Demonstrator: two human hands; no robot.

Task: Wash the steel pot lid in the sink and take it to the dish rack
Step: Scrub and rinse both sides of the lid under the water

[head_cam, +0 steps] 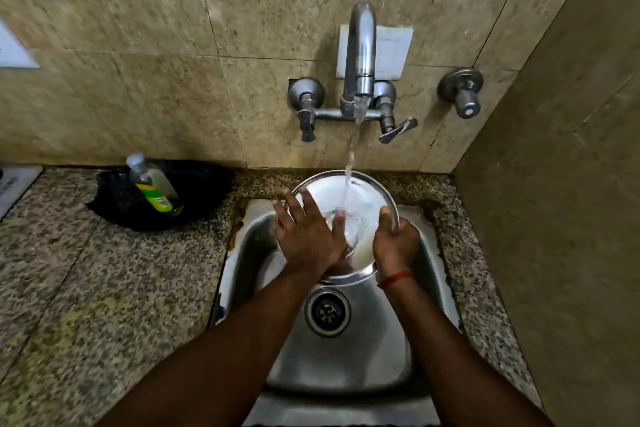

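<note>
Lid: round steel pot lid [360,198] is held over the back end of the steel sink [346,364], tilted, with its far rim above the sink's back edge.
L hand: my left hand [308,236] lies flat on the lid's face, fingers straight & spread.
R hand: my right hand [394,243] grips the lid's right rim, thumb on the front, other fingers curled behind; red thread [396,278] on that wrist.
Water: stream [351,163] from the chrome wall tap [360,45] lands mid-lid, by my left fingertips.
Drain: round drain [327,312] near the sink's middle, btwn my forearms.
Counter: speckled granite counter [104,288]; by its back edge, left of the sink, a black holder [201,184] (kind unclear) w/ a clear soap bottle, green-yellow label [152,184], leaning in it.
Wall: separate steel valve [462,92] right of the tap.
In the way: my left hand covers the lid's left & near part.
</note>
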